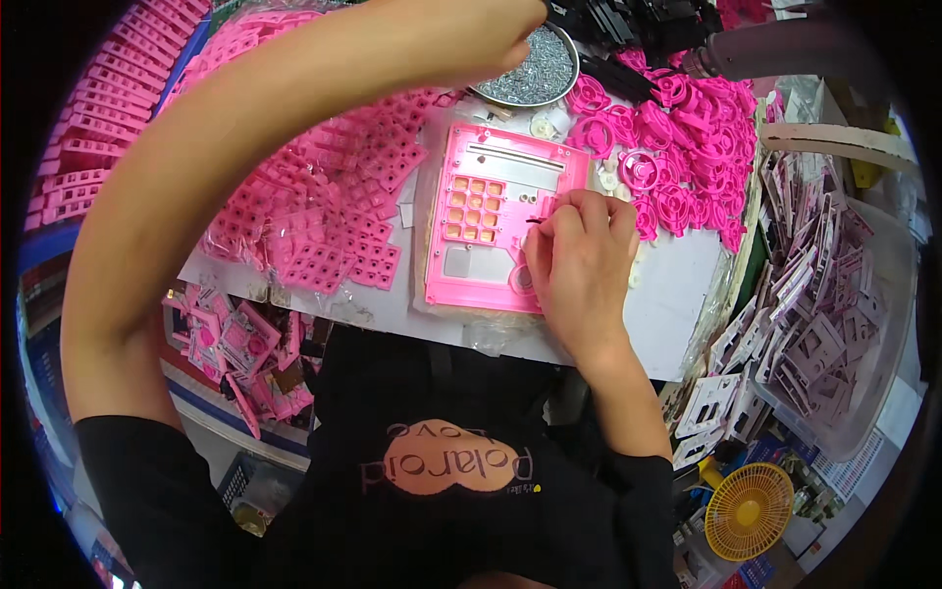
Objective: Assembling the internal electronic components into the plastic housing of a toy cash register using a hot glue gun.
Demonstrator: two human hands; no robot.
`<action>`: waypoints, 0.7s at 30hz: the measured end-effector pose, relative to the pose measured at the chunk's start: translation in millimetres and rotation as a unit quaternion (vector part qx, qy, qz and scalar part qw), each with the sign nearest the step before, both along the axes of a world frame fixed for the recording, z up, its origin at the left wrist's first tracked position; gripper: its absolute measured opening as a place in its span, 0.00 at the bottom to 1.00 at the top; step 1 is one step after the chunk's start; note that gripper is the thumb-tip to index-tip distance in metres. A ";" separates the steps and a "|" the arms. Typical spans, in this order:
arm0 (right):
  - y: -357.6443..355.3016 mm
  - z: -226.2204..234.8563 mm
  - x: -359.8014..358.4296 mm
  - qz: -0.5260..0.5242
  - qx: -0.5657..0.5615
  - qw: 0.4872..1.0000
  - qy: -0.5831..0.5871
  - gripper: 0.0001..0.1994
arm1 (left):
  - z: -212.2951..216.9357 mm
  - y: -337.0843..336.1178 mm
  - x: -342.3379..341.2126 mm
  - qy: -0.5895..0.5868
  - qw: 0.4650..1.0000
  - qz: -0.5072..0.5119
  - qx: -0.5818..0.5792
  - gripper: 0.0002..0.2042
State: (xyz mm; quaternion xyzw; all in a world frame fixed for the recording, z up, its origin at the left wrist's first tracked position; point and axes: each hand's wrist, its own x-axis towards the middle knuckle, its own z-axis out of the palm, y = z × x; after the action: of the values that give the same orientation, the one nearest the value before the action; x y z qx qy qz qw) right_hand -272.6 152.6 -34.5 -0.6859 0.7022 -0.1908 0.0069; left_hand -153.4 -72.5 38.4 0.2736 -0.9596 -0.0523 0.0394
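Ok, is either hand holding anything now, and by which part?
It cannot be told: the right hand, over the pink panel's right side, hides any grip; the left hand is cut off at the top.

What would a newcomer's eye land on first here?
Likely the bright pink panel above the picture's middle, with the right hand at its right side. Next, perhaps the heap of pink rounded parts at upper right and the left forearm arching across the upper left. The round yellow grille at lower right also stands out.
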 end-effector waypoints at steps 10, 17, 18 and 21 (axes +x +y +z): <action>-2.6 -0.9 -8.9 0.014 0.014 0.999 -0.038 0.10 | -65.6 -30.0 -67.3 -0.142 0.988 0.053 -0.034 0.09; -35.3 51.6 -97.9 -0.032 -0.377 0.873 -0.309 0.18 | -67.0 -30.4 -43.6 -0.174 0.982 0.039 -0.062 0.09; -48.3 68.8 -119.1 -0.057 -0.444 0.825 -0.344 0.21 | -75.3 -28.8 -58.8 -0.154 0.986 0.013 -0.056 0.09; -76.8 111.5 -157.5 0.064 -0.245 0.806 -0.535 0.28 | -65.5 -26.5 -68.4 -0.147 0.985 -0.010 -0.087 0.09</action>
State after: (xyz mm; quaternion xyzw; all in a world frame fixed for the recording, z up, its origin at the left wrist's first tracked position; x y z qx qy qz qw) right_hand -430.1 75.7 77.0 -0.4980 0.4717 -0.6919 0.2254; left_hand -221.8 -99.0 -27.1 0.2643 -0.9585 0.0718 -0.0789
